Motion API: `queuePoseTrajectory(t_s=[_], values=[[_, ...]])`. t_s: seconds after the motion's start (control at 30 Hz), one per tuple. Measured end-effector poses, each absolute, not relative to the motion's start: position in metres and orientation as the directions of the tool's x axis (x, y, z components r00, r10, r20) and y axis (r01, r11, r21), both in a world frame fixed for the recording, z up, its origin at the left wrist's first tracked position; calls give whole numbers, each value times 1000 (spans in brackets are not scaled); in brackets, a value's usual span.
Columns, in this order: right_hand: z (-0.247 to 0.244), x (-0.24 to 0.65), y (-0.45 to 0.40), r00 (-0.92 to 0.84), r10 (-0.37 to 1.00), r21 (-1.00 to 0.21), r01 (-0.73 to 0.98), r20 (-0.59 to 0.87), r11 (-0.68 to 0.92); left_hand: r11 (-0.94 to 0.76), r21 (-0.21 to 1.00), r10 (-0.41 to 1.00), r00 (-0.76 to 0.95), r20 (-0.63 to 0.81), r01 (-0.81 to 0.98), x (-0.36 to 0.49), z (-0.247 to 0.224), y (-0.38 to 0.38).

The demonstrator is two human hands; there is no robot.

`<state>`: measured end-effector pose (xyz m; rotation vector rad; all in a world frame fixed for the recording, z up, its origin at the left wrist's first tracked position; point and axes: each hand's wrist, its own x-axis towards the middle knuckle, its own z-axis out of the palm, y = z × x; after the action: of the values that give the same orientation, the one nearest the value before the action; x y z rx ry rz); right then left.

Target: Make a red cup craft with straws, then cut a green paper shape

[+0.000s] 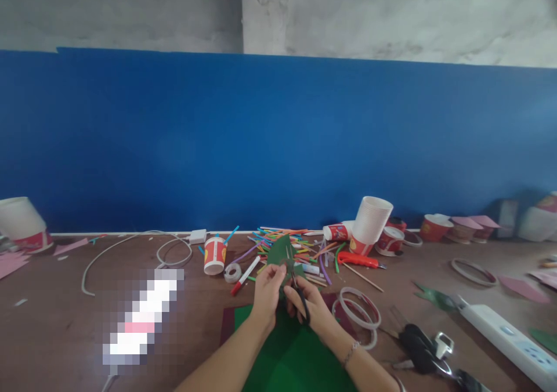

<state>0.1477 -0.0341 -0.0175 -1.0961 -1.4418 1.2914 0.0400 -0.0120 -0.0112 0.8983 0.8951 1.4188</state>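
My left hand (268, 290) pinches a piece of dark green paper (281, 248) between thumb and fingers, holding it up above the table. In my right hand (308, 299) is a pair of scissors (301, 300) with black handles, its blades pointing away from me against the right side of the paper. How far the blades are apart is hard to make out. Below both hands lies a large green sheet (291, 360), partly over a dark maroon sheet (228, 324).
Behind my hands is a pile of coloured sticks (304, 244). A paper cup (214, 256), a red marker (245, 276), stacked cups (369, 227), a red utility knife (359, 259) and tape rolls (359, 308) surround them. A power strip (507, 337) and keys (418, 343) lie right.
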Motion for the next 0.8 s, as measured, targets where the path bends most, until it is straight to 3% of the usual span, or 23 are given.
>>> queuePoseTrajectory(t_s=[0.27, 0.7, 0.8], values=[[-18, 147, -33, -181, 982, -996, 66, 54, 67, -41, 917, 999, -28, 33, -397, 37, -13, -9], [-20, 148, -32, -209, 976, -997, 36, 55, 64, 76, 903, 992, 123, -26, -424, 37, -13, -12], [-18, 149, -32, -202, 978, -997, 41, 48, 58, -2, 924, 997, 65, 29, -383, 35, -13, -10]])
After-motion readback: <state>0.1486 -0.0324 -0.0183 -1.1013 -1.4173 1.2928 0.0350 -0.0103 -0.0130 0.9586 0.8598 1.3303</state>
